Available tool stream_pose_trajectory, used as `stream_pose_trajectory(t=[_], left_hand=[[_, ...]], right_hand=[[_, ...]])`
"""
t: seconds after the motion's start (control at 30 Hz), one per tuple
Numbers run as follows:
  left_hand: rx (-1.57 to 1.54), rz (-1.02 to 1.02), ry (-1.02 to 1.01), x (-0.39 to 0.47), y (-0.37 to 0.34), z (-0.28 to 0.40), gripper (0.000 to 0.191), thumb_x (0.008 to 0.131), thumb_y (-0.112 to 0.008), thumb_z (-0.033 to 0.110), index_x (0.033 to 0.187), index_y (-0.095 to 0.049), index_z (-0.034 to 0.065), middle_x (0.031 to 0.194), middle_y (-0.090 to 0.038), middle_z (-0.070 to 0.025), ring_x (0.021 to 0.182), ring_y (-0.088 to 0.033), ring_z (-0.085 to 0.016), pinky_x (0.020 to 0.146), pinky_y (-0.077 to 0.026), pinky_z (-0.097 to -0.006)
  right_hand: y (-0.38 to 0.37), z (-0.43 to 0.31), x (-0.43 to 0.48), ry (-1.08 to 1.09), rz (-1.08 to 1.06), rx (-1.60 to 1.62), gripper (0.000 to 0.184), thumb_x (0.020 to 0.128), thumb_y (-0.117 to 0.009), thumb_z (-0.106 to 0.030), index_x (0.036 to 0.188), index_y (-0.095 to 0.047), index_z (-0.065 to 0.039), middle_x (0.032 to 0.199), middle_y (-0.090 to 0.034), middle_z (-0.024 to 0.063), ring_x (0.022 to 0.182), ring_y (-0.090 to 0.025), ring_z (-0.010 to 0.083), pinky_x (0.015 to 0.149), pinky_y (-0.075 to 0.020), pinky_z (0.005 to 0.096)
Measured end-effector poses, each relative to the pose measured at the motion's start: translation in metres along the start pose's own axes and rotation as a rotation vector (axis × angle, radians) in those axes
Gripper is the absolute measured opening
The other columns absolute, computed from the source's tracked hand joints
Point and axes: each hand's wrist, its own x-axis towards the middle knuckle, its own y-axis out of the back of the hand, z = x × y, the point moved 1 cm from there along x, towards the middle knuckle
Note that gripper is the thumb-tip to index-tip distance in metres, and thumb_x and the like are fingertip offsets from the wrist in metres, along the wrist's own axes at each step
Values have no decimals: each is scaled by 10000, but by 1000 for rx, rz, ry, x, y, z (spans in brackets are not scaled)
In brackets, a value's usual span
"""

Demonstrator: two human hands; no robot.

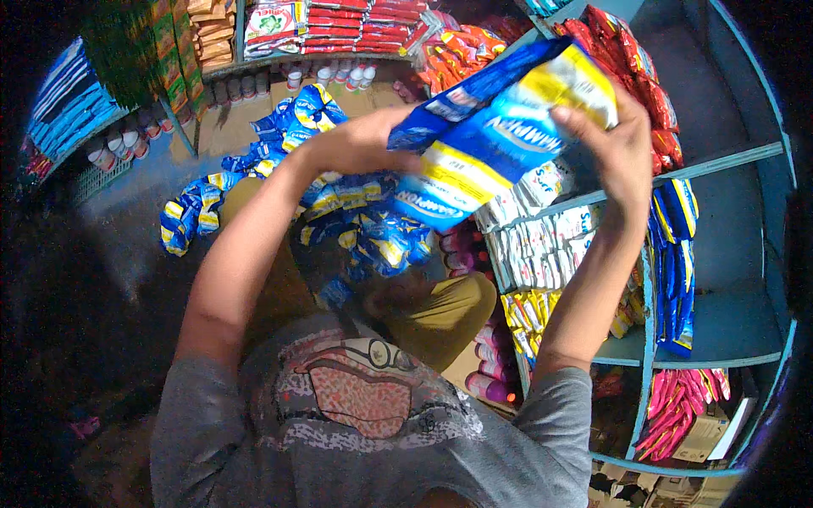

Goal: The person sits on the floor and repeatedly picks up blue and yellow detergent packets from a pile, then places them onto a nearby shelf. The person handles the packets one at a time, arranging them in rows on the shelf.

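Both of my hands hold up a folded strip of blue, white and yellow Champion detergent sachets (508, 136). My left hand (368, 143) grips its left end, its fingers partly hidden behind the strip. At the upper right end, my right hand (603, 136) pinches the yellow part between thumb and fingers. Below, a heap of similar blue and yellow sachet strips (375, 235) lies around my lap. More of these strips (200, 206) trail off to the left, and others (302, 117) lie beyond my left forearm.
Blue shelving (730, 159) curves along the right, holding red packs (635, 82), white sachets (540, 254) and hanging blue strips (676, 273). Purple-capped bottles (489, 371) stand beside my knee. Red and white packs (333, 25) fill the far shelf, with cups or tubs (346, 75) beneath.
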Motion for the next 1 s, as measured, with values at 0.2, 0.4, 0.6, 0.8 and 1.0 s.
stream_pose_trajectory(t=[0.2, 0.4, 0.6, 0.8, 1.0], left_hand=[[-45, 85, 465, -36, -21, -47, 593, 786, -636, 400, 1218, -448, 41, 1114, -558, -82, 1009, -511, -153, 888, -396, -291], [-236, 177, 229, -28, -47, -48, 606, 764, -689, 298, 1221, -400, 24, 1123, -540, -82, 1021, -513, -159, 896, -398, -316], [-228, 227, 209, -16, -61, -50, 527, 828, -613, 261, 1237, -384, 21, 1137, -538, -94, 1025, -512, -163, 891, -400, -310], [25, 207, 126, -3, -45, -35, 404, 832, -585, 239, 1161, -489, 24, 1009, -610, -112, 931, -576, -195, 842, -425, -319], [458, 275, -369, 26, -29, 9, 360, 677, -498, -65, 999, -620, 41, 1019, -585, -133, 984, -560, -277, 869, -428, -340]], right_hand=[[8, 10, 52, 3, 12, 79, 360, 736, -702, -156, 1022, -584, 27, 913, -645, 78, 783, -606, 118, 715, -473, 238], [-1, 31, 66, -195, 107, 104, 363, 766, -678, -160, 1047, -570, 44, 953, -633, 96, 827, -599, 125, 761, -460, 241], [7, 41, 65, -191, 264, 141, 335, 783, -659, -193, 1001, -595, 54, 941, -636, 102, 804, -604, 131, 715, -468, 246], [24, 14, 26, -201, 365, 320, 632, 808, -548, -514, 1174, -466, -5, 1071, -564, 136, 943, -571, 203, 810, -475, 354], [-23, 32, -52, -471, -24, 59, 812, 765, -463, -658, 1252, -411, -10, 1085, -563, 122, 936, -550, 184, 821, -430, 310]])
